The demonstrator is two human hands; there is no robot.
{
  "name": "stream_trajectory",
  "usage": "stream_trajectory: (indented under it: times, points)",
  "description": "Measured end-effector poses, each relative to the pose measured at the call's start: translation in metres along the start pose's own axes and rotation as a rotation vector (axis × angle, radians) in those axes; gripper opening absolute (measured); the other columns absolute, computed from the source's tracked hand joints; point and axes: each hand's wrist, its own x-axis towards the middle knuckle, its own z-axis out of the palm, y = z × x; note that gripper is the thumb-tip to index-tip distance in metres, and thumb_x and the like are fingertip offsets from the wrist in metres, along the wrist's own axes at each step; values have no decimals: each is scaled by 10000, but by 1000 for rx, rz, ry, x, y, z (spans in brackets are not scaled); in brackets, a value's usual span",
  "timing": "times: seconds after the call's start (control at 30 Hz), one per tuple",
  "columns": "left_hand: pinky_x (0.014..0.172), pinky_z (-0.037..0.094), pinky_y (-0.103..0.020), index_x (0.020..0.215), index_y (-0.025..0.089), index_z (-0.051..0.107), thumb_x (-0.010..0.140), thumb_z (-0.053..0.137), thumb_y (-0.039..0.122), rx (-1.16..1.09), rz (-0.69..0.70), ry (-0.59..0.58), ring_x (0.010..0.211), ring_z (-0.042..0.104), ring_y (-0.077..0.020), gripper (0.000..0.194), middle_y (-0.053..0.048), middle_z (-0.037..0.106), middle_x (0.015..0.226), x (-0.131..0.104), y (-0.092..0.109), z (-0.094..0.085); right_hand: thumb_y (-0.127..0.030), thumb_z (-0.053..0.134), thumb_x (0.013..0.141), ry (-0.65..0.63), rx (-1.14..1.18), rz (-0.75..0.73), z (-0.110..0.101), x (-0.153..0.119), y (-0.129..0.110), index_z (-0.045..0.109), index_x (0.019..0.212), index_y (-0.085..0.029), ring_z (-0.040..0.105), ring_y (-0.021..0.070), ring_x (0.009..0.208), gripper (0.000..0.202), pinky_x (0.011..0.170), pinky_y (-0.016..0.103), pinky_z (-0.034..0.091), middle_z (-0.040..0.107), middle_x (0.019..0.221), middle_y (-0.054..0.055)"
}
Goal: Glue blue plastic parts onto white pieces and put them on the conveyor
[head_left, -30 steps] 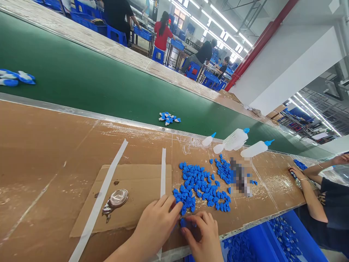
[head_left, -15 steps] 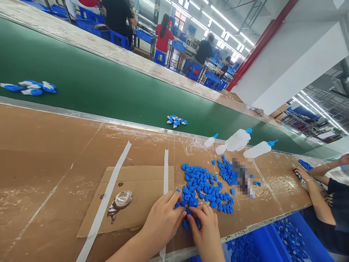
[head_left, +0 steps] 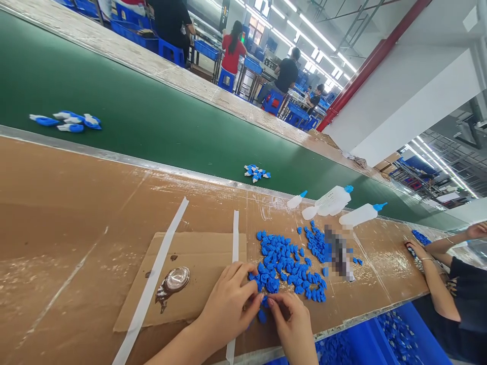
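Observation:
My left hand (head_left: 233, 296) and my right hand (head_left: 291, 319) meet over the near edge of the brown work table. Between their fingertips they pinch a small blue piece (head_left: 265, 300), mostly covered by the fingers. Another blue piece (head_left: 262, 317) shows just below them. Right beyond the hands spreads a pile of small blue pieces (head_left: 283, 258), which look like soft moulded parts. To the left lies a cardboard sheet (head_left: 213, 268) held down with white tape strips, bearing a round dish (head_left: 177, 279) with a dark brown smear beside it.
White squeeze bottles (head_left: 361, 215) with blue caps lie behind the pile. A green conveyor belt (head_left: 171, 137) carries clusters of blue-and-white pieces (head_left: 72, 120). At right a co-worker's arm (head_left: 437, 284) rests on the table. Blue bins (head_left: 365, 334) of pieces stand below the edge.
The view has shifted slightly, and the clusters on the belt appear further right. My hands stay together at the same spot, fingertips still pinching the small blue piece.

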Motion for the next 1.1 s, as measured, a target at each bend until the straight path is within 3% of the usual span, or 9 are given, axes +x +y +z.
stream_trajectory:
  times: [0.13, 0.27, 0.37, 0.53, 0.73, 0.9, 1.0, 1.1]
  points:
    - [744, 554, -352, 850, 209, 619, 896, 471, 157, -1, -68, 37, 877, 623, -223, 164, -67, 662, 934, 4, -6, -10, -504, 548, 919, 71, 27, 39, -7, 1, -4, 739, 771, -240, 630, 215, 748, 358, 710, 316, 474, 656, 759, 41]
    - [767, 545, -348, 983, 211, 636, 930, 385, 122, 39, -92, 20, 902, 619, -223, 272, -74, 666, 972, 3, -12, -9, -357, 585, 885, 132, 32, 21, -12, 6, -5, 741, 891, -265, 611, 218, 815, 181, 766, 330, 476, 629, 830, 34]
    - [782, 527, -378, 1065, 229, 651, 916, 424, 114, 94, -94, -33, 927, 611, -245, 295, -79, 667, 1019, 2, -16, -1, -297, 605, 830, 110, 1, -18, -12, 12, -2, 745, 981, -281, 607, 252, 902, 206, 825, 380, 470, 648, 912, 54]
    - [808, 489, -397, 1020, 257, 692, 880, 518, 114, 167, -99, -127, 978, 587, -262, 265, -71, 666, 1053, 6, -15, 5, -282, 611, 772, 44, -9, 3, -7, 20, 1, 765, 897, -270, 603, 303, 925, 199, 851, 471, 462, 659, 914, 84]
    - [800, 482, -403, 988, 222, 711, 877, 593, 139, 215, -140, -200, 964, 585, -270, 182, -85, 679, 1031, 16, -7, -1, -358, 605, 797, 54, 29, 1, -10, 22, 3, 774, 860, -273, 641, 283, 915, 200, 827, 431, 511, 682, 894, 85]
    - [814, 483, -407, 885, 213, 731, 902, 613, 186, 220, -158, -213, 940, 599, -259, 122, -75, 698, 951, 27, -3, -1, -510, 574, 840, 113, 89, 35, -24, 17, 15, 791, 845, -223, 693, 230, 751, 360, 664, 318, 568, 731, 836, 100]
    - [809, 490, -415, 786, 215, 735, 900, 628, 208, 193, -168, -195, 925, 601, -258, 156, -60, 704, 908, 32, -5, 1, -606, 631, 780, 162, 131, 109, -31, 8, 28, 796, 838, -181, 687, 217, 623, 459, 567, 289, 567, 745, 737, 97]
    - [789, 510, -412, 770, 222, 734, 857, 688, 214, 150, -194, -157, 898, 607, -253, 99, -44, 702, 876, 36, -9, 4, -636, 701, 699, 141, 202, 225, -33, 0, 45, 797, 841, -171, 695, 225, 605, 495, 575, 290, 580, 754, 699, 85]
